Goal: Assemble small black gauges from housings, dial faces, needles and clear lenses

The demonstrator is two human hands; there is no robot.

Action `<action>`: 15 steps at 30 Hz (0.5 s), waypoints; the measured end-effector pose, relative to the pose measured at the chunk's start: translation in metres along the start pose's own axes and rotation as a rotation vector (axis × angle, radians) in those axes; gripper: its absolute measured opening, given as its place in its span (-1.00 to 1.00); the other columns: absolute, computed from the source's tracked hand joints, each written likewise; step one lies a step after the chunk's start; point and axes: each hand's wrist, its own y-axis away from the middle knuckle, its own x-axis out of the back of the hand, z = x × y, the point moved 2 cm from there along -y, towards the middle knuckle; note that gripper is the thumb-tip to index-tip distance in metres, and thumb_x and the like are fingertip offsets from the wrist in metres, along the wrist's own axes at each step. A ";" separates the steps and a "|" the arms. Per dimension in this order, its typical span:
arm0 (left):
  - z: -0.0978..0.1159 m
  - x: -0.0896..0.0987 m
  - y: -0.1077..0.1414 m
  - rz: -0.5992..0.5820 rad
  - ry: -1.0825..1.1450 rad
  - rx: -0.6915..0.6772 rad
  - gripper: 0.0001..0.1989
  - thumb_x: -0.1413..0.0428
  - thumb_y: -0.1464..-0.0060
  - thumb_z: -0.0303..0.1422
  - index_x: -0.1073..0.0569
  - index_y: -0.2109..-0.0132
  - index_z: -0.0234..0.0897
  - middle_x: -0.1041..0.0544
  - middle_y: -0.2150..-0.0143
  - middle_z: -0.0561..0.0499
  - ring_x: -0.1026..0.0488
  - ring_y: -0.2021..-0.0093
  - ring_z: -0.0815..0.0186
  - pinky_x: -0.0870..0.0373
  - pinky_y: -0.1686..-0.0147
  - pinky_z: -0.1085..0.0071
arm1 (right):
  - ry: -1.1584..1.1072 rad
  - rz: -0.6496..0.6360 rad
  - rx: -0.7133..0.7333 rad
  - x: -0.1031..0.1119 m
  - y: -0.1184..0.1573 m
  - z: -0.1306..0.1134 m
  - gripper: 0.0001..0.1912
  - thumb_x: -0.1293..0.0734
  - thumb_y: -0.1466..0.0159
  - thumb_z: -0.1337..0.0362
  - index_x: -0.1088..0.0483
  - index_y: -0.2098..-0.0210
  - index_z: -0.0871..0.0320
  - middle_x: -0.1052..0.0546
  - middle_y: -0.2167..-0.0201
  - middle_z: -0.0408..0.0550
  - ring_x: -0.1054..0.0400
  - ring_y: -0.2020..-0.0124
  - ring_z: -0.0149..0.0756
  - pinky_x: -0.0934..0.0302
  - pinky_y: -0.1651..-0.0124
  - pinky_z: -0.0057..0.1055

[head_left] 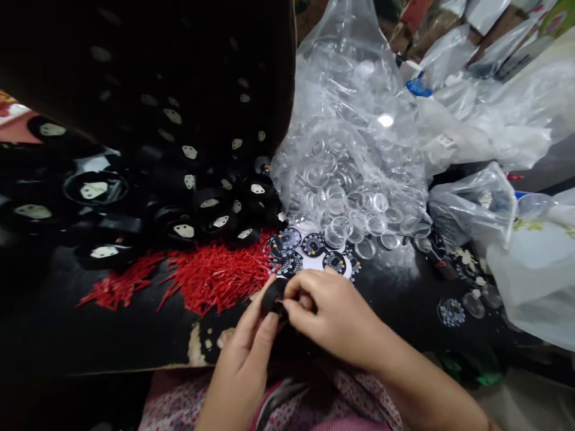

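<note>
My left hand [245,353] is closed around a small round black housing [271,294], held between thumb and fingers near the table's front edge. My right hand [335,314] is pinched at the housing's open side; whatever lies between those fingertips is too small to make out. Just beyond the hands lie black printed dial discs [313,244] with white markings. To the left of them spreads a pile of thin red plastic pointers [220,275]. Round clear plastic covers [341,227] spill toward the dials from a large transparent bag [345,90].
Many black round housings [183,230] with pale inserts are heaped at the left, under a large dark curved shape [148,54]. Plastic bags [489,120] crowd the right side. A loose dial [451,312] and small pale parts [465,260] lie on the black table [135,341].
</note>
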 end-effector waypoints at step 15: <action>0.007 -0.012 -0.011 -0.198 0.354 0.076 -0.62 -0.17 -0.18 -0.14 -0.51 -0.08 -0.21 -0.53 -0.14 -0.14 -0.49 -0.11 0.04 -0.47 -0.10 0.11 | 0.204 0.363 -0.123 0.045 -0.011 0.074 -0.69 -0.23 -0.37 0.32 -0.43 -0.06 0.21 -0.57 0.18 0.06 -0.46 0.19 -0.17 -0.33 0.04 -0.16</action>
